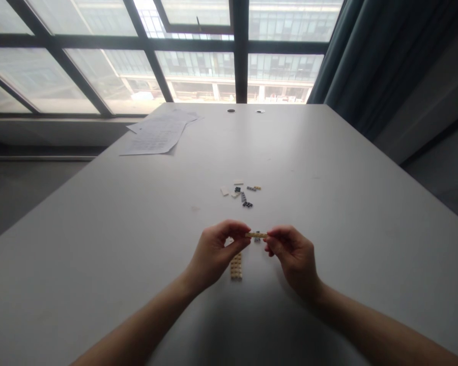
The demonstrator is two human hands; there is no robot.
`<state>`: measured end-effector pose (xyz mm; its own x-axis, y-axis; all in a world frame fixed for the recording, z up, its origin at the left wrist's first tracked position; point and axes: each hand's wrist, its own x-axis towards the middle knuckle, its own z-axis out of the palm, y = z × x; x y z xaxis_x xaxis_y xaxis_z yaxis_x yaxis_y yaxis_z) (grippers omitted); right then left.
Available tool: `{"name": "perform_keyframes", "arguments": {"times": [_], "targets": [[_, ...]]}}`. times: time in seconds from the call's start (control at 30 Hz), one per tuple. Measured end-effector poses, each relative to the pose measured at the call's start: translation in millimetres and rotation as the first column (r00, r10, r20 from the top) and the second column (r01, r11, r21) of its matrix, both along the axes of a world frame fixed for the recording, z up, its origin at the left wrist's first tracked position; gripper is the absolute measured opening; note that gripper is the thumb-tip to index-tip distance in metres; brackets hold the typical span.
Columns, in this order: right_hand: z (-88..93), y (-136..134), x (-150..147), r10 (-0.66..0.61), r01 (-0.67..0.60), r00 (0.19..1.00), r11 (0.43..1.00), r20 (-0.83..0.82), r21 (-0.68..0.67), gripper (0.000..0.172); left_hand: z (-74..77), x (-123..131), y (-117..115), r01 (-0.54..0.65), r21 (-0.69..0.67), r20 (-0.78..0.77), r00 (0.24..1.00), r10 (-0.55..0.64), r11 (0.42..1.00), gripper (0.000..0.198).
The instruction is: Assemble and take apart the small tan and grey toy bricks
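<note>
tan brick strip (pixel 256 235) | thin | level, crosswise | held at both ends

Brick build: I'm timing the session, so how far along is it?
Early, it seems. Done: one tan studded plate lies on the table. In hand: left hand and right hand pinch a thin tan strip between them. Left: a scatter of small loose pieces waits farther out.

No legible text (papers (pixel 156 134) too blurry)

Matt smooth white table (pixel 328 203), tan studded bricks (pixel 235 266), seemingly plastic; thin printed paper sheets (pixel 156 134)
</note>
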<state>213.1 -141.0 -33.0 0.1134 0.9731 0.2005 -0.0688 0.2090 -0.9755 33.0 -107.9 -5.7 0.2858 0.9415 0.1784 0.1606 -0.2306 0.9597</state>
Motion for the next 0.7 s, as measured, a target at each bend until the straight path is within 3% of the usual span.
{"name": "perform_keyframes", "arguments": {"times": [0.27, 0.7], "targets": [[-2.1, -1.0, 4.0, 0.028, -0.037, 0.989, 0.998, 0.145, 0.057, 0.008, 1.9, -2.1, -1.5, -0.050, 0.027, -0.035, 0.998, 0.051, 0.998, 0.013], [-5.6, -3.5, 4.0, 0.096, -0.099, 0.989, 0.995, 0.113, 0.020, 0.008, -2.3, 0.3, -2.5, -0.066, -0.015, -0.003, 0.998, 0.066, 0.998, 0.010]]}}
